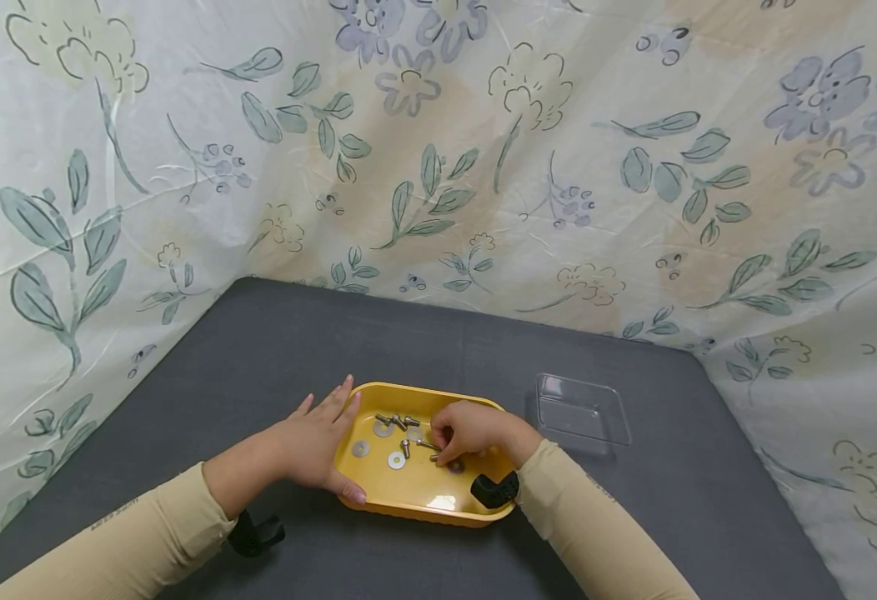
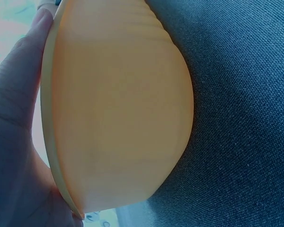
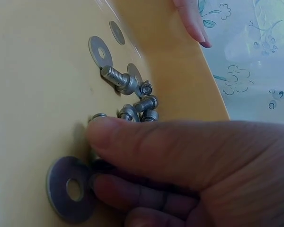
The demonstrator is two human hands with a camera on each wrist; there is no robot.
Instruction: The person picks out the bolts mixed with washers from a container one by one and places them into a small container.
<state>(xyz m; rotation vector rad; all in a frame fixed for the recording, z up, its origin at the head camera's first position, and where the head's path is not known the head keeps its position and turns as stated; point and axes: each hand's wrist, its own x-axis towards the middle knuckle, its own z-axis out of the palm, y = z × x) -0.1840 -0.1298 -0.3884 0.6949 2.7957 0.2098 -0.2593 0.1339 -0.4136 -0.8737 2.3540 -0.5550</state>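
Note:
A yellow tray (image 1: 438, 514) holds several metal bolts (image 1: 405, 448) and flat washers (image 1: 397, 460). My left hand (image 1: 317, 442) rests on the tray's left rim with its fingers spread and straight; the left wrist view shows the thumb along the rim (image 2: 47, 94). Inside the tray, my right hand (image 1: 472, 429) pinches a bolt (image 3: 99, 115) between thumb and forefinger, mostly hidden by the thumb in the right wrist view. Close to those fingertips lies a large washer (image 3: 66, 189). Farther off, another bolt (image 3: 119, 80) lies by a washer (image 3: 100, 52).
A clear plastic container (image 1: 584, 412) stands to the right of the tray on the dark grey tabletop (image 1: 318, 333). Floral-print cloth (image 1: 438, 167) hangs behind the table and along both sides.

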